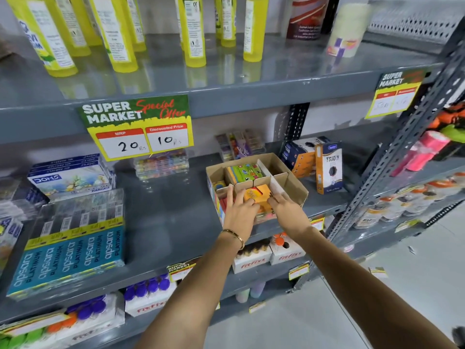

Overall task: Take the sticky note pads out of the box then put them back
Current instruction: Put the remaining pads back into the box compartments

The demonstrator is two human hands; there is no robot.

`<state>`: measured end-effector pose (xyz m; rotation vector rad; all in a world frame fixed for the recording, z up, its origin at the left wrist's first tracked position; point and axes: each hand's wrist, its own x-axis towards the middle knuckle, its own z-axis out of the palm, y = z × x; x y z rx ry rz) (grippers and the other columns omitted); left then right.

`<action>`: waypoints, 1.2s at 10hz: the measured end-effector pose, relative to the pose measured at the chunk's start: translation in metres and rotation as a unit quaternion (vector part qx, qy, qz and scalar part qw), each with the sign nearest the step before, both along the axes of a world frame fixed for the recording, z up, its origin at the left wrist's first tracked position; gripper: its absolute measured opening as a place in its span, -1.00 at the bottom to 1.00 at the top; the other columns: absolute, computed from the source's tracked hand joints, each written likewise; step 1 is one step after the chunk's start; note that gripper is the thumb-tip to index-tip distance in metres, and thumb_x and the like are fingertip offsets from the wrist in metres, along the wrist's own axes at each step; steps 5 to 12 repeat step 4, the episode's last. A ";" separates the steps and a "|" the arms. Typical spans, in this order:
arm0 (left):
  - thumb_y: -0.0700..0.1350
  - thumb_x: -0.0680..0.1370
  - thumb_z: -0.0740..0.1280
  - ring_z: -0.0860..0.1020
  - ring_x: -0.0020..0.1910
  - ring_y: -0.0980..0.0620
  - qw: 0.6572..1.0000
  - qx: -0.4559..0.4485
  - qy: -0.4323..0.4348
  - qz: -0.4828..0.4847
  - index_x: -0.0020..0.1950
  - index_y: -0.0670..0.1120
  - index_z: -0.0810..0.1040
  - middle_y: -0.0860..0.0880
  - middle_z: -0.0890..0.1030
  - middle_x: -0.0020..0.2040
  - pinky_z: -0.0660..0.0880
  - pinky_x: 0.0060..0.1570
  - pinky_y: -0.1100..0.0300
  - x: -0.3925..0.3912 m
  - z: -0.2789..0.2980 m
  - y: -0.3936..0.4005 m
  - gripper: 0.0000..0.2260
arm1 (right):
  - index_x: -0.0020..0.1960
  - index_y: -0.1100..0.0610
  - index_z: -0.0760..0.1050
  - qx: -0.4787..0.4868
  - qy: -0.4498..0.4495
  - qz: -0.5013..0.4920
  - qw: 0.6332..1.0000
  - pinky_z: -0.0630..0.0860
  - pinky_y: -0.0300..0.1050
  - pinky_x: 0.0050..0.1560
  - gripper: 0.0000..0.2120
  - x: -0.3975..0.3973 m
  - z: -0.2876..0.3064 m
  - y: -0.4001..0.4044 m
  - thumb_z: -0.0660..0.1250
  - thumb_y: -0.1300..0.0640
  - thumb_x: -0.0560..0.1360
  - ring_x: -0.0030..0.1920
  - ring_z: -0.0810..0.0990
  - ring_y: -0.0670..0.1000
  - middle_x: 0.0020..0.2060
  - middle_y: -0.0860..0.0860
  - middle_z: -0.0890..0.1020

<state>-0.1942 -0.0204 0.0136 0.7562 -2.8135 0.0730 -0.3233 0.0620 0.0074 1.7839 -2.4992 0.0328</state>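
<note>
An open cardboard box (289, 172) with dividers stands on the middle shelf. Its back compartment holds a green and yellow sticky note pad (245, 172). In the front compartment sits a stack of orange sticky note pads (259, 193). My left hand (239, 210) and my right hand (284, 210) press on this stack from either side, fingertips on its top and edges. The lower part of the stack is hidden behind my hands.
Apsara and Doms pencil packs (73, 248) lie left on the grey shelf (171, 212). Trio boxes (327, 167) stand right of the cardboard box. Yellow bottles (193, 31) line the shelf above. Fitfix glue cartons (251, 258) sit below. A slotted metal upright (392, 170) runs at right.
</note>
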 end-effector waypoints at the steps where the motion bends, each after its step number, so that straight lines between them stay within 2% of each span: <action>1: -0.25 0.46 0.30 0.32 0.29 -0.20 1.000 0.007 0.010 0.003 -0.07 -0.05 0.60 -0.02 0.66 -0.04 -0.27 0.37 -0.22 -0.002 -0.002 0.001 -0.85 | 0.33 0.19 0.32 0.007 0.009 0.008 1.000 0.50 -0.07 0.21 -0.45 -0.001 0.001 -0.002 0.32 0.46 0.39 0.43 0.27 0.12 0.43 0.14 0.30; 2: -0.21 0.46 0.30 0.31 0.31 -0.18 1.000 -0.003 -0.014 -0.004 -0.06 -0.04 0.60 -0.01 0.66 -0.02 -0.32 0.37 -0.18 -0.002 0.003 0.003 -0.87 | 0.33 0.20 0.32 0.006 0.016 -0.004 1.000 0.53 -0.05 0.18 -0.44 0.004 0.004 -0.002 0.34 0.46 0.39 0.40 0.31 0.14 0.39 0.15 0.35; 3: -0.18 0.46 0.33 0.25 0.38 -0.16 1.000 -0.013 -0.011 -0.023 0.09 -0.06 0.54 -0.02 0.61 0.13 -0.33 0.37 -0.14 0.005 0.005 0.004 -0.79 | 0.31 0.21 0.36 -0.026 0.017 -0.026 0.999 0.54 -0.03 0.18 -0.56 0.013 0.010 0.001 0.28 0.39 0.46 0.37 0.37 0.14 0.35 0.15 0.43; 4: -0.11 0.46 0.36 0.28 0.37 -0.16 0.996 -0.016 0.081 -0.028 0.20 -0.14 0.47 -0.08 0.55 0.22 -0.17 0.42 -0.10 0.021 0.013 0.008 -0.67 | 0.15 0.28 0.53 -0.162 0.031 0.000 0.986 0.59 0.05 0.02 -0.68 0.033 0.028 0.007 0.34 0.42 0.40 0.12 0.58 0.22 0.10 0.22 0.63; 12: -0.11 0.46 0.36 0.28 0.37 -0.16 0.996 -0.016 0.081 -0.028 0.20 -0.14 0.47 -0.08 0.55 0.22 -0.17 0.42 -0.10 0.021 0.013 0.008 -0.67 | 0.15 0.28 0.53 -0.162 0.031 0.000 0.986 0.59 0.05 0.02 -0.68 0.033 0.028 0.007 0.34 0.42 0.40 0.12 0.58 0.22 0.10 0.22 0.63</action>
